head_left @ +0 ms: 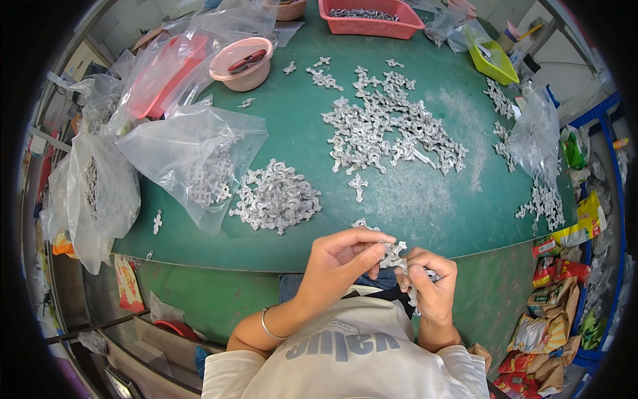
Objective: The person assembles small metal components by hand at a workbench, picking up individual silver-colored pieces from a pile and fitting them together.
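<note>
Just past the table's near edge, in front of my chest, both my hands are closed around small silver-grey metal crosses with ornate ends. My left hand (345,258) pinches one cross (393,254) between thumb and fingers. Against it comes my right hand (433,282), its fingers curled around more crosses (413,294); how many is hidden. Another cross (361,224) lies by my left knuckles. Farther off is a single cross (359,186), below a wide spread of crosses (372,130). To the left stands a denser heap of crosses (278,198).
A clear plastic bag (173,143) with crosses inside lies beside the heap. Behind it stands a pink bowl (242,74) with a red-handled tool (247,61). A red tray (372,25) and a yellow-green basket (493,61) stand at the back of the green table (286,120).
</note>
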The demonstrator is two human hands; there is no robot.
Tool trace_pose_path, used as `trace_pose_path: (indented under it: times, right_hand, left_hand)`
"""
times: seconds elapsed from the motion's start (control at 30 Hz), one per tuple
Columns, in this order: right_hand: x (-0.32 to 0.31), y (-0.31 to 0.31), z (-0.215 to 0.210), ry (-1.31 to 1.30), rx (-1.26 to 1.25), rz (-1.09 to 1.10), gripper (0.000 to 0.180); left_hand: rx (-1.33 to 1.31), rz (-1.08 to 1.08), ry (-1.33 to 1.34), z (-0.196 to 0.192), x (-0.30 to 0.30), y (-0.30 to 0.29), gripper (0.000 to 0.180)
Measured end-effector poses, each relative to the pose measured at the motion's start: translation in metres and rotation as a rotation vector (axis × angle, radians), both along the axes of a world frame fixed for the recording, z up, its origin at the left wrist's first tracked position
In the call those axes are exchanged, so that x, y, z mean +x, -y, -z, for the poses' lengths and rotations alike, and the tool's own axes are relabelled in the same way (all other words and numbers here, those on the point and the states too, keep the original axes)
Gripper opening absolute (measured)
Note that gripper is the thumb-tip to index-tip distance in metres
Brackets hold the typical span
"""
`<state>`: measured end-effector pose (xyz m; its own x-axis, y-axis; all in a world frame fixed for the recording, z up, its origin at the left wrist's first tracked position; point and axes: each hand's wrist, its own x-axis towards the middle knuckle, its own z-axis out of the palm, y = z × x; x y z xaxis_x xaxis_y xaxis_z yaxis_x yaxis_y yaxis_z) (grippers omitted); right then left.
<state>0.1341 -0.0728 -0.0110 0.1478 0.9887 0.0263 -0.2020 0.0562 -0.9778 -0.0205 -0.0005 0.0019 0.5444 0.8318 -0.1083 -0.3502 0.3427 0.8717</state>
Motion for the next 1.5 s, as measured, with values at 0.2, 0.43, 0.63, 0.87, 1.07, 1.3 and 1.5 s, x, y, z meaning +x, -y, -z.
trace_pose_path:
  times: [0.2, 0.43, 0.63, 0.87, 1.07, 1.3, 1.5]
  right_hand:
    - [0.000, 0.001, 0.000, -0.353, -0.044, -0.045, 0.011]
    - [0.001, 0.004, -0.006, 0.210, 0.049, 0.154, 0.014]
    - [0.000, 0.002, -0.015, 0.446, 0.227, 0.219, 0.018]
    - [0.001, 0.004, -0.009, 0.376, 0.262, 0.219, 0.017]
    - [0.001, 0.004, -0.008, 0.339, 0.262, 0.205, 0.017]
    - [0.001, 0.006, -0.007, 0.302, 0.243, 0.190, 0.017]
    - [-0.002, 0.007, -0.005, 0.256, 0.193, 0.206, 0.016]
  left_hand:
    - [0.103, 0.041, 0.041, 0.005, -0.001, -0.001, 0.018]
    - [0.102, -0.004, 0.114, 0.005, 0.001, 0.000, 0.019]
    - [0.057, 0.019, 0.100, 0.005, -0.001, 0.000, 0.020]
    - [0.057, 0.022, 0.137, 0.003, -0.001, 0.001, 0.019]
    - [0.058, 0.020, 0.146, 0.003, -0.001, 0.002, 0.021]
    - [0.061, 0.027, 0.158, 0.001, -0.002, 0.002, 0.022]
    - [0.049, 0.029, 0.169, 0.002, -0.002, 0.001, 0.022]
